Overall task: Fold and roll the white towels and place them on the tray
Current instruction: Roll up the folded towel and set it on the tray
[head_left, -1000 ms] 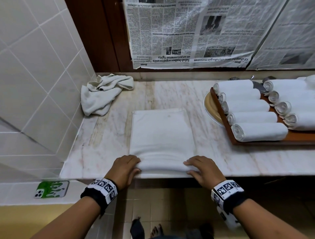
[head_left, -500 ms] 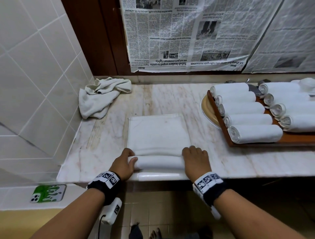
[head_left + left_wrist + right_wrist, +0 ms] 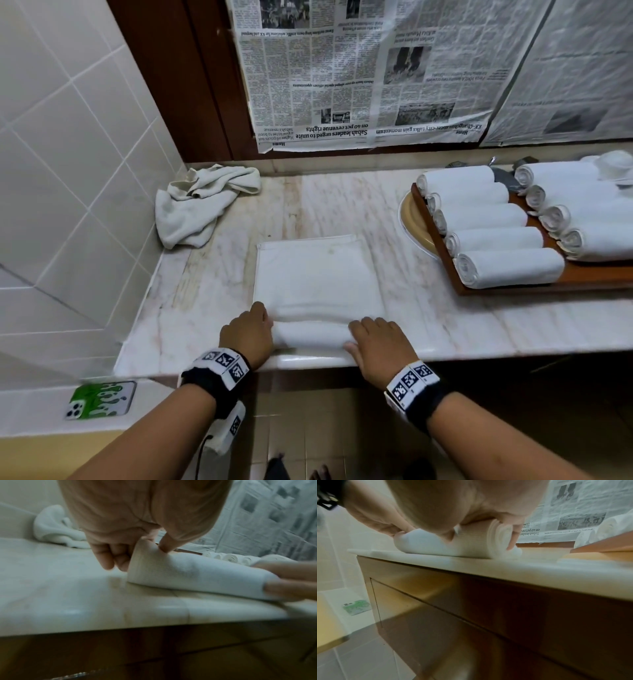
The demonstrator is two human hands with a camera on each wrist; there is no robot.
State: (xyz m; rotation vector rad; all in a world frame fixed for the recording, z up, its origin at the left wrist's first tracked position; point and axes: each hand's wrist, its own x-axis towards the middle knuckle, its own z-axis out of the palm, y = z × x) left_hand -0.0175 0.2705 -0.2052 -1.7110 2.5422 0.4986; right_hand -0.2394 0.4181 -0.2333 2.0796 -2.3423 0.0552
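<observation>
A folded white towel (image 3: 315, 274) lies flat on the marble counter, its near end wound into a roll (image 3: 310, 334) close to the front edge. My left hand (image 3: 248, 334) grips the roll's left end, thumb on top and fingers curled beside it (image 3: 118, 559). My right hand (image 3: 375, 341) holds the right end (image 3: 498, 539) with fingers curled over it. The wooden tray (image 3: 603, 274) at the right carries several rolled white towels (image 3: 507, 265) in two rows.
A crumpled towel (image 3: 198, 202) sits in the back left corner against the tiled wall. A cream plate (image 3: 412, 222) lies under the tray's left edge. Newspaper (image 3: 359, 68) covers the back wall. A phone in a green case (image 3: 101, 399) rests on a low ledge at the left.
Both hands have rolled the towel's near end away from me, so the roll is thicker and the flat part shorter. The head view has shifted a little.
</observation>
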